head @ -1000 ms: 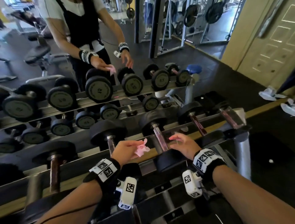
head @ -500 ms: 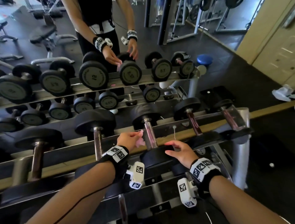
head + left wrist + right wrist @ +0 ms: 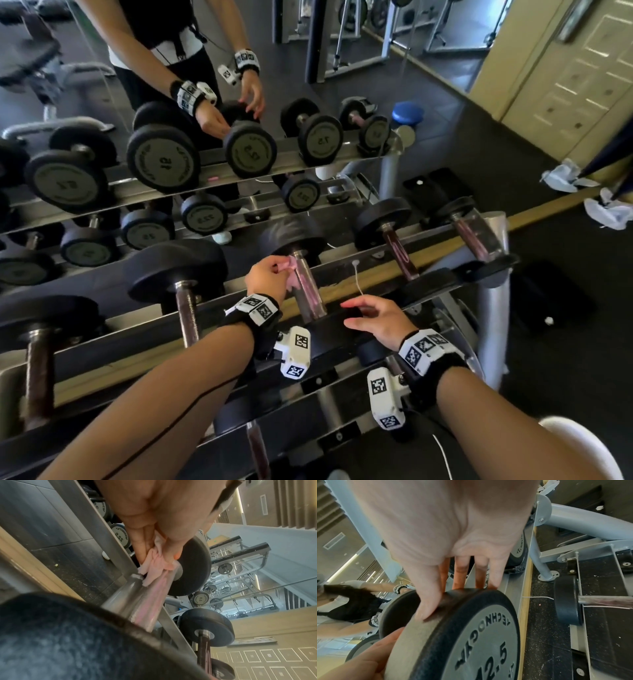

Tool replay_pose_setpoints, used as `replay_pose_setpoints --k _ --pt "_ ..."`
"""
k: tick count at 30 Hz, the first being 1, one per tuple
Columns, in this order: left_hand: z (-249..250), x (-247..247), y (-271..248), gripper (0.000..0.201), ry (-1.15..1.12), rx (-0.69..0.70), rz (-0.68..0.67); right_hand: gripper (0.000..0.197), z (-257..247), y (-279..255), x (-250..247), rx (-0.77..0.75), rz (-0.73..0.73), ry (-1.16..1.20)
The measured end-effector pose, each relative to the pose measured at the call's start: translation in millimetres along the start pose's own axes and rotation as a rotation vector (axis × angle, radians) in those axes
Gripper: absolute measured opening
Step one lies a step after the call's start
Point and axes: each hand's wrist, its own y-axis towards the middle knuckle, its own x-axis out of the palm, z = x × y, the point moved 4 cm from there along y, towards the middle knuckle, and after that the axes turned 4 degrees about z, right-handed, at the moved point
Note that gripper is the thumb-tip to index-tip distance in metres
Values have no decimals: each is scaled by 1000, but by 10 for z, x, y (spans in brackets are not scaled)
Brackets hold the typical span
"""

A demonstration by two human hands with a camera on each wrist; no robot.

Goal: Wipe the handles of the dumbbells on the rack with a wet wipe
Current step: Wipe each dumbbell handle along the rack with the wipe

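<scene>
A crumpled pink wet wipe (image 3: 291, 274) (image 3: 154, 566) is pinched in my left hand (image 3: 281, 269) (image 3: 161, 555) and pressed against the far end of a steel dumbbell handle (image 3: 310, 291) (image 3: 144, 599), just below its far black head (image 3: 294, 236). The handle shows a pink sheen along its length. My right hand (image 3: 359, 313) (image 3: 453, 595) rests with spread, straight fingers and thumb on the rim of the same dumbbell's near head (image 3: 327, 337) (image 3: 471, 635), marked 12.5. This dumbbell lies on the rack's top tier (image 3: 493, 325).
Neighbouring dumbbells lie to the left (image 3: 186, 305) and right (image 3: 399, 253) on the same tier, and another handle (image 3: 257, 448) sits on the tier below. A mirror behind reflects the rack and the person (image 3: 171, 51). White cloths (image 3: 606, 209) lie on the floor at right.
My left hand has carried the wipe from beside the handle onto its far end. My right hand has settled onto the near dumbbell head.
</scene>
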Motion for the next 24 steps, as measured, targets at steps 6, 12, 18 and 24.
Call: replay_pose_setpoints --k 6,12,18,24 --pt "-52 147 48 18 -6 -8 -18 31 53 3 15 25 13 31" --pt "-85 172 120 19 57 35 -107 31 47 -11 19 14 0 93" --pt "-102 189 -55 19 208 205 -298 30 19 11 -9 -1 -23 67" --pt "-221 136 -139 10 154 143 -435 30 26 -12 5 -6 -29 83"
